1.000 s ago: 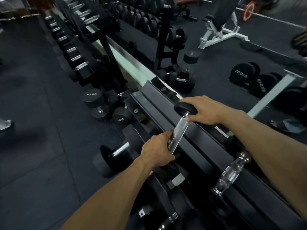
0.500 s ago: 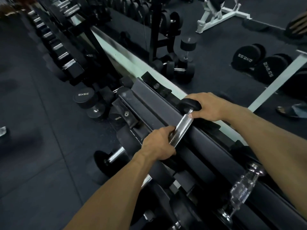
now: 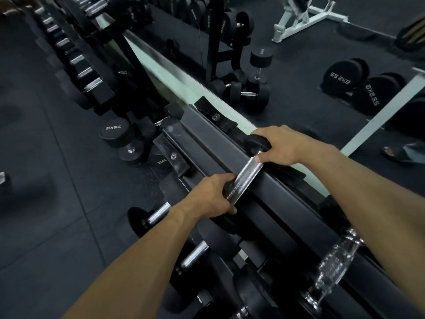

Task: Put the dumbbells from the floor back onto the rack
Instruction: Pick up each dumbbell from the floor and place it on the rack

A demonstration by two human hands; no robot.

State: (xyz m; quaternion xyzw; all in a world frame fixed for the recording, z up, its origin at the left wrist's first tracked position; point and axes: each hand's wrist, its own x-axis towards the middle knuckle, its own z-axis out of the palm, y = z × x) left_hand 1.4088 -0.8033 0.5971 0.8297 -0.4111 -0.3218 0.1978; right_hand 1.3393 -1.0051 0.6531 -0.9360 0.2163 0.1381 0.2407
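- Hands grip one dumbbell (image 3: 247,174) lying across the top rail of the black rack (image 3: 230,143), its knurled chrome handle running from near-left to far-right.
- Left hand (image 3: 212,199) closes around the near end of the handle, fingers curled over the black head there — that head is mostly hidden under the hand and the rail.
- Right hand (image 3: 282,143) closes over the far head, a small black rubber disc, with the thumb pressed on the chrome just beside it.
- Rack runs diagonally from far-left to near-right; a pale green ledge (image 3: 174,81) follows its far side.
- On the same top rail, to the near right, another chrome handle (image 3: 333,263) rests between the rails, well apart from the held dumbbell.
- Lower tiers, near and left of the left forearm, carry more dumbbells with short chrome handles (image 3: 158,214) and black heads.
- On the floor left of the rack's far end stands a dumbbell marked 35KG (image 3: 113,131), beside other black heads.
- Beyond the ledge, small dumbbells (image 3: 250,90) cluster on dark floor, one upright; far right lie two large ones (image 3: 358,85) with mirrored lettering — whether this is a mirror, I cannot tell.
- White bench frame (image 3: 305,19) stands at the far right.
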